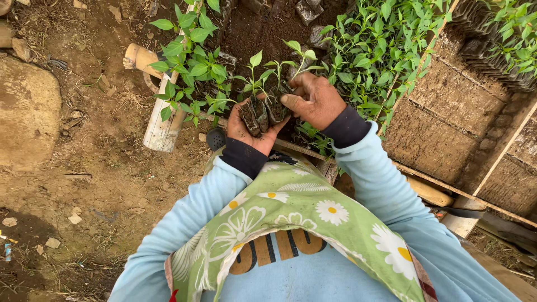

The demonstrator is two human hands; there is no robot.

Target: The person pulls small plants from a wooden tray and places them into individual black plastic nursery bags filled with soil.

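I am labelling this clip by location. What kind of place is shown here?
Probably an outdoor plant nursery: both hands, left hand and right hand, hold seedlings in small soil bags, beside a crowded seedling bed and bare earth ground.

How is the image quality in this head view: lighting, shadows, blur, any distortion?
Head view: soft, even daylight with no hard shadows or glare; the left hand, right hand and the seedling plugs between them are sharp; straight edges such as the wooden frame bow slightly towards the borders, a wide-angle effect; no motion blur shows.
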